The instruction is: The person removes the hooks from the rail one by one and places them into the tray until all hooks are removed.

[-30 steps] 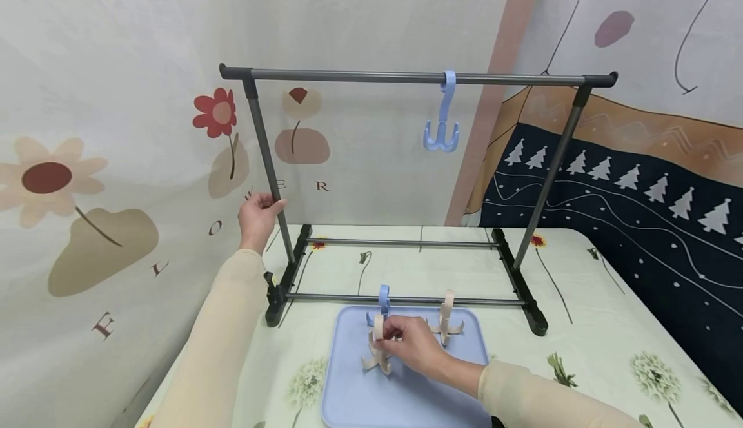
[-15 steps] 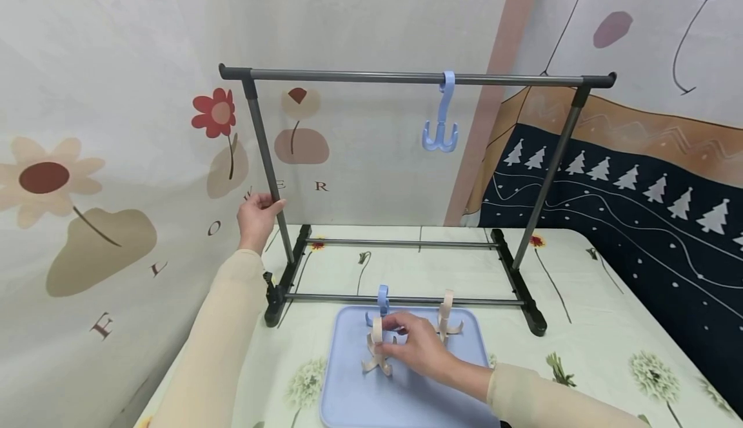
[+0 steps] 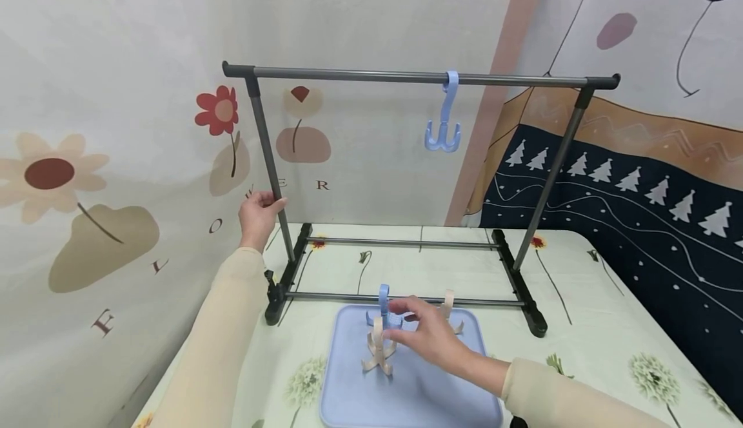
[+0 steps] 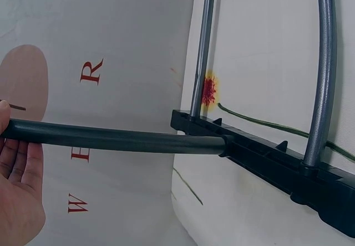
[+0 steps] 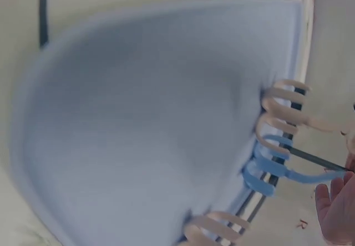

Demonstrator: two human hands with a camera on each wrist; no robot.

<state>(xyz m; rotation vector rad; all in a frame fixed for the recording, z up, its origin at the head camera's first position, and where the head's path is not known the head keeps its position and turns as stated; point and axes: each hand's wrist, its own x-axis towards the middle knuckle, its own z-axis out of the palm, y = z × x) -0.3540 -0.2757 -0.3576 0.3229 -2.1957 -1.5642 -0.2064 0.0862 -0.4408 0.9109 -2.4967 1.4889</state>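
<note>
My left hand (image 3: 268,205) grips the left upright of a grey clothes rack (image 3: 418,78); in the left wrist view its fingers (image 4: 21,168) curl round the dark pole (image 4: 116,138). My right hand (image 3: 404,322) hovers over a pale blue tray (image 3: 406,396), fingers spread and holding nothing. It is just right of a blue hook (image 3: 384,305) and a beige hook (image 3: 377,352) standing on the tray. A second beige hook (image 3: 449,302) is partly hidden behind the hand. Another blue hook (image 3: 444,124) hangs from the top bar. The blurred right wrist view shows the blue hook (image 5: 277,171) beside my fingertips (image 5: 333,207).
The rack's black feet (image 3: 525,299) and low cross bars (image 3: 325,297) stand on a flowered tablecloth (image 3: 592,325) just behind the tray. Patterned fabric hangs close on the left and back. A dark cloth with white trees (image 3: 638,202) lies to the right.
My right hand has let go of the beige hook and moved up and right, fingers spreading near the blue hook. The left hand has stayed on the upright.
</note>
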